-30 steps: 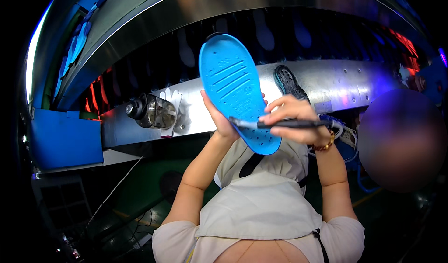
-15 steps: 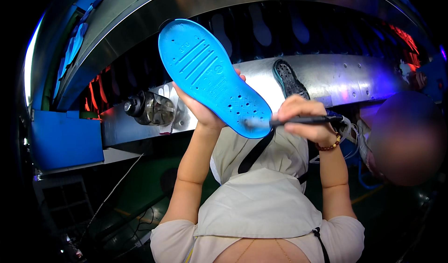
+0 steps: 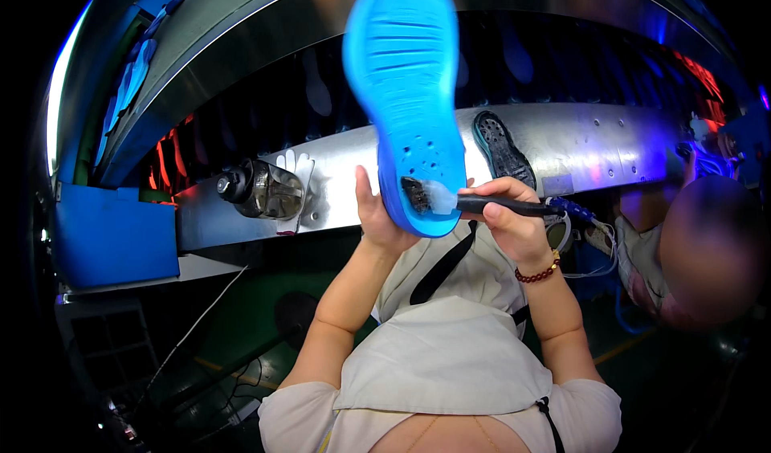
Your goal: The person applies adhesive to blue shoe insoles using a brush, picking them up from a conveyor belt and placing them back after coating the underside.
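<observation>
A blue shoe sole (image 3: 414, 91) is tipped up in front of me, its grooved, holed face toward me. My left hand (image 3: 381, 218) grips its near end from the left side, with the thumb along the edge. In my right hand (image 3: 514, 222) is a brush (image 3: 438, 198) with a black handle, a whitish collar and dark bristles. The bristles lie on the sole's near part, just below the cluster of small holes. Fingers of the right hand close round the handle beside the sole's edge.
A metal ledge (image 3: 578, 144) crosses in front, bearing a dark holed sole (image 3: 504, 149), a dark see-through bottle (image 3: 269, 189) and a white glove (image 3: 303, 168). Beyond it, soles (image 3: 317, 83) stand in a dark row. Another person (image 3: 711, 252) is at the right.
The blue sole has swung more upright and its far end has moved right and up. The brush has shifted slightly up on it, and my left hand has moved right.
</observation>
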`<act>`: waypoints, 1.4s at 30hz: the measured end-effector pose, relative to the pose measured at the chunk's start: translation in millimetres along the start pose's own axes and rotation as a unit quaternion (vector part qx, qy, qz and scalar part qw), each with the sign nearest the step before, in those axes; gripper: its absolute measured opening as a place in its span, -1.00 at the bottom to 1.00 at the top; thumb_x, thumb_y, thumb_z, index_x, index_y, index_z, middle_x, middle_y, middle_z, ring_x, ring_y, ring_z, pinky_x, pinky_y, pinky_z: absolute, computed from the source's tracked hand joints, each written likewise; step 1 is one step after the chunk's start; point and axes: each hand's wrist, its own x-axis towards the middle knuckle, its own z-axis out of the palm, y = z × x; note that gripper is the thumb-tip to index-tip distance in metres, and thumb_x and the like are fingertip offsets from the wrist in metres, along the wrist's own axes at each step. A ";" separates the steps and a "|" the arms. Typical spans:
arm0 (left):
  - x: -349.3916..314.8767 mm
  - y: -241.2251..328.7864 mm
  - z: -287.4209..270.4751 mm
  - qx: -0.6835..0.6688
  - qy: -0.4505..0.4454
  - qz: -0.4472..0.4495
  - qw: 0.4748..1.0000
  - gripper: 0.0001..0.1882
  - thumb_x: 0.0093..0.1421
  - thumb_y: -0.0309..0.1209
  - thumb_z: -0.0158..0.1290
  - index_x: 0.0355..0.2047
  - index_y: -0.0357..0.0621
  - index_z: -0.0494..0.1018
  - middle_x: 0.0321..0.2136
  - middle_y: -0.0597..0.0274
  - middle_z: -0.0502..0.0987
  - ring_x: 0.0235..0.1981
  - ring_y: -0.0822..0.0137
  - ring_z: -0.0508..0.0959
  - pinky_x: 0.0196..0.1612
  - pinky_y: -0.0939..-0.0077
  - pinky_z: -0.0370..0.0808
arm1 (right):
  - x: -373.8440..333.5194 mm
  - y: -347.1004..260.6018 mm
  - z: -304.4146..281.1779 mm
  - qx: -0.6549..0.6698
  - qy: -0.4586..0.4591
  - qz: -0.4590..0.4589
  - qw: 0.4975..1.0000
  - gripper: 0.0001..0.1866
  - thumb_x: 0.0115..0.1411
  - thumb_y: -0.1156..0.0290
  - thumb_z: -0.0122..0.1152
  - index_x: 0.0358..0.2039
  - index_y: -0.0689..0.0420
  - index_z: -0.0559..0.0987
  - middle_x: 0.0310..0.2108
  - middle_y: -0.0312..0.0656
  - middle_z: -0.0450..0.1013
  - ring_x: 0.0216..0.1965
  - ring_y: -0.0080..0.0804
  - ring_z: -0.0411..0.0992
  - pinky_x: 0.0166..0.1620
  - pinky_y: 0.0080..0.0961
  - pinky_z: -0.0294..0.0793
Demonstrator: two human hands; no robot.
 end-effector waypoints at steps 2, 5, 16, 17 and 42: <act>-2.3 -2.7 -29.0 0.009 -0.044 -0.070 0.997 -0.25 0.14 0.14 -0.39 0.14 -0.20 0.04 0.00 -0.11 0.28 -0.05 -0.02 0.38 -0.03 0.06 0.35 | -1.4 -9.4 5.5 -0.115 -0.041 0.014 0.992 -0.76 -0.01 0.59 0.16 -0.27 0.34 0.47 -0.24 0.02 0.45 -0.21 -0.37 0.44 -0.07 -0.51 0.40; 0.9 11.4 -40.3 0.003 -0.102 -0.128 0.986 -0.36 0.15 -0.05 -0.31 0.14 -0.20 0.05 0.00 -0.08 0.29 -0.05 0.06 0.40 0.00 0.17 0.34 | -1.8 -32.3 2.9 -0.277 -0.151 0.016 0.949 -0.75 -0.11 0.64 0.24 -0.33 0.31 0.54 -0.27 -0.01 0.48 -0.22 -0.38 0.46 -0.10 -0.53 0.41; 9.1 40.5 -22.5 0.180 -0.087 -0.359 0.911 -0.38 0.09 -0.09 -0.14 0.05 -0.31 0.19 -0.11 -0.07 0.38 -0.16 0.19 0.46 -0.09 0.39 0.39 | 14.7 -58.9 1.5 -0.364 -0.367 0.015 0.856 -0.77 -0.08 0.58 0.24 -0.33 0.26 0.54 -0.30 -0.04 0.49 -0.22 -0.28 0.48 -0.12 -0.47 0.45; 8.7 42.3 -24.9 0.180 -0.088 -0.360 0.911 -0.38 0.09 -0.09 -0.14 0.05 -0.31 0.19 -0.11 -0.07 0.38 -0.16 0.19 0.46 -0.09 0.39 0.39 | 15.7 -62.7 1.4 -0.354 -0.379 0.006 0.855 -0.76 -0.09 0.60 0.25 -0.33 0.28 0.54 -0.31 -0.02 0.49 -0.22 -0.26 0.48 -0.10 -0.45 0.45; -2.8 83.4 -19.8 0.304 -0.036 -0.288 0.907 -0.37 0.08 -0.07 -0.13 0.00 -0.36 0.27 -0.07 -0.05 0.37 -0.13 0.20 0.43 -0.02 0.44 0.30 | 17.1 -74.9 -20.4 -0.461 -0.308 -0.052 0.831 -0.76 -0.11 0.57 0.27 -0.33 0.19 0.56 -0.31 -0.09 0.50 -0.25 -0.31 0.49 -0.17 -0.49 0.44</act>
